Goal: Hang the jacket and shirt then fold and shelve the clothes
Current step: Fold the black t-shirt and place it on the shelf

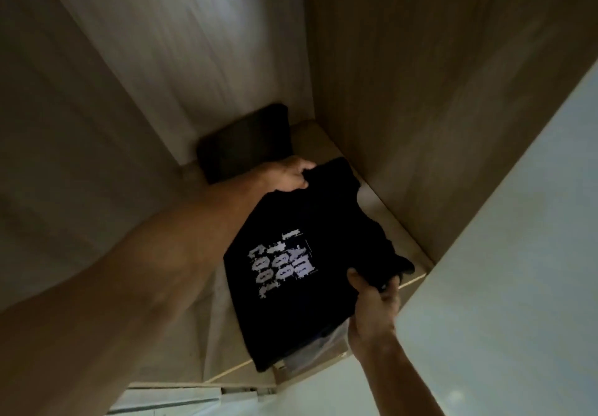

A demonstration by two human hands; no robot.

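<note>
A folded black T-shirt [326, 234] with a pale printed graphic lies tilted over the wooden wardrobe shelf [375, 202]. My left hand [289, 174] grips its far edge. My right hand [375, 302] pinches its near right corner. A dark folded garment [246, 144] rests flat at the back left of the same shelf, apart from the T-shirt. Whether the T-shirt touches the shelf I cannot tell.
Wooden walls close the compartment at the back [181, 53] and on the right [453, 92]. A pale wardrobe door [517, 254] stands open at the right. Something light-coloured [317, 347] peeks from under the T-shirt's near edge.
</note>
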